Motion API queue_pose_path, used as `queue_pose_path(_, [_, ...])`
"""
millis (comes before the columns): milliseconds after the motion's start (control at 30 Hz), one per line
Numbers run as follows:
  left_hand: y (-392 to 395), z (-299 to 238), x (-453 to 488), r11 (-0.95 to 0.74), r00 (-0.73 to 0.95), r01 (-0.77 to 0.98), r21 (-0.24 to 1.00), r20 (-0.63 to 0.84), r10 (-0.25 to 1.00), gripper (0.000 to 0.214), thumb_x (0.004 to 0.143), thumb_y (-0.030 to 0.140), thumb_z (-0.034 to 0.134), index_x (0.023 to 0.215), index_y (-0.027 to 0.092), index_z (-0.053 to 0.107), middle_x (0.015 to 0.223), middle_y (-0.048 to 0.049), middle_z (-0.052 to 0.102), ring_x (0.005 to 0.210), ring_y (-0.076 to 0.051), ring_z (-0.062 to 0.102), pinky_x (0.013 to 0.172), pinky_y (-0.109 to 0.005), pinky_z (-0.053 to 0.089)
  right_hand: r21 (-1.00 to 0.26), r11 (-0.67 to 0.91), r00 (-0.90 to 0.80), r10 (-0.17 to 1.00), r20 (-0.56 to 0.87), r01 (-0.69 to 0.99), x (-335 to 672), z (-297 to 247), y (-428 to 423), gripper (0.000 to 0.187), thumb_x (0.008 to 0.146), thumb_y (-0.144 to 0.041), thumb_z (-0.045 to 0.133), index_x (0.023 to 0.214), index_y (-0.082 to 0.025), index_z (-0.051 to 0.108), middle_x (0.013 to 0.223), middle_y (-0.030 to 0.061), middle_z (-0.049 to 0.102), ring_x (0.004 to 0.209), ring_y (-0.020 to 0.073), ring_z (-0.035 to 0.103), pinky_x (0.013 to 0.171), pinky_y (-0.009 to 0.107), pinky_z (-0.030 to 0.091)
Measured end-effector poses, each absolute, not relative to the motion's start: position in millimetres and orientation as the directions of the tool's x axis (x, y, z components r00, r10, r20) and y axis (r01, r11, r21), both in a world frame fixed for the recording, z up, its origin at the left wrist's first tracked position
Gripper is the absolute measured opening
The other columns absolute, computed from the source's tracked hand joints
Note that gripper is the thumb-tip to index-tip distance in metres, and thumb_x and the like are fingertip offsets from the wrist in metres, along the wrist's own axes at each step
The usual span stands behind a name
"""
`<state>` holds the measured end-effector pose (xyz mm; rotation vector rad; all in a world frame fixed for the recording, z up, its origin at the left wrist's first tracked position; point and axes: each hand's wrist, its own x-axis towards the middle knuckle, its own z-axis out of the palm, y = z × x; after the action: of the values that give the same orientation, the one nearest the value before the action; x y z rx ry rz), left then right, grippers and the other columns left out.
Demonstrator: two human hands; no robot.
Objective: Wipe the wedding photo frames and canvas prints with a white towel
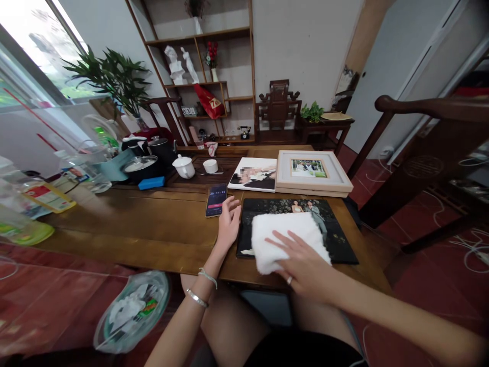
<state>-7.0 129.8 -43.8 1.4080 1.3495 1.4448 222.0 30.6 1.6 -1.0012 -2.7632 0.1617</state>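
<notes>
A dark wedding photo panel (338,234) showing a couple lies flat on the wooden table (164,224) in front of me. Over its middle is a folded, fluffy white towel (273,229), which hides part of the picture. My right hand (301,257) grips the towel from above, with fingers spread over it and pressing it onto the panel. At the panel's left edge rests my left hand (229,221), its fingers loosely bent and apart, with nothing in them. Just beyond that hand lies a phone (216,200) with a running timer on its screen.
Behind the panel are a framed photo (282,171) and a white-edged photo print (239,176). A white lidded cup (184,166), small bowl (210,165), blue sponge (152,183) and several bottles stand leftward. A lined trash bin (162,290) sits below; a wooden chair (382,168) is at right.
</notes>
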Motion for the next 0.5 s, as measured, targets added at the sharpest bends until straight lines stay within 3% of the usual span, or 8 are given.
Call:
queue_pose_path(167, [134.5, -51.1, -11.0, -0.1, -0.165, 0.131, 0.986, 0.121, 0.979, 0.044, 0.088, 0.035, 0.054, 0.128, 0.021, 0.042, 0.118, -0.0137, 0.066, 0.108, -0.022, 0.064, 0.08, -0.033, 0.053, -0.108, 0.564, -0.539, 0.82, 0.193, 0.819, 271.2, 1.7, 65.8, 0.032, 0.095, -0.027, 0.042, 0.106, -0.016, 0.07, 0.139, 0.0166, 0.05, 0.136, 0.0321, 0.034, 0.108, 0.055, 0.03])
queue_pose_path(300, [136.7, -54.3, -11.2, -0.097, -0.156, 0.154, 0.983, 0.121, 0.98, 0.039, 0.089, 0.032, 0.048, 0.126, 0.019, 0.049, 0.117, -0.0139, 0.068, 0.105, -0.024, 0.066, 0.083, -0.04, 0.053, -0.052, 0.541, -0.534, 0.839, 0.111, 0.839, 259.6, 11.5, 93.5, 0.037, 0.096, -0.027, 0.038, 0.111, -0.01, 0.067, 0.127, 0.022, 0.058, 0.131, 0.0357, 0.039, 0.101, 0.056, 0.035])
queue_pose_path(500, [132.7, -49.3, -8.7, -0.192, -0.121, 0.247, 0.95, 0.227, 0.966, 0.025, 0.076, 0.023, 0.061, 0.099, 0.019, 0.069, 0.115, -0.0086, 0.07, 0.114, -0.026, 0.06, 0.108, -0.044, 0.036, -0.059, 0.622, -0.609, 0.778, 0.15, 0.78, 183.4, 8.0, 111.9, 0.038, 0.096, -0.029, 0.039, 0.123, -0.014, 0.061, 0.146, 0.0167, 0.04, 0.137, 0.0372, 0.027, 0.106, 0.061, 0.023])
